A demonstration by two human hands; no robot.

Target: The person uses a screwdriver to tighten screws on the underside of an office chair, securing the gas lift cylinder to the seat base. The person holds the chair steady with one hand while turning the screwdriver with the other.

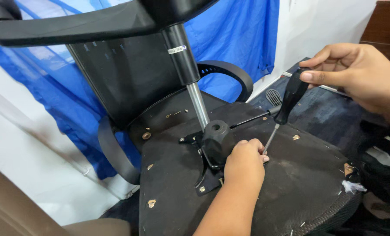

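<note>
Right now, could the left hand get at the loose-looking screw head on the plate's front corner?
Probably yes: the left hand rests on the mounting plate beside that screw, with nothing between them.

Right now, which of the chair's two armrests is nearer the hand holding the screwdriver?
The upper armrest, curving beside the blue sheet, close to the right hand; the other armrest sits lower left.

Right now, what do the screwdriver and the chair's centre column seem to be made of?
Screwdriver: the handle looks like black plastic or rubber with a dull sheen; the thin shaft is bright and grey, probably steel. Centre column: the upper sleeve is glossy black, perhaps painted metal; the lower rod shines like a mirror, probably chromed steel.
</note>
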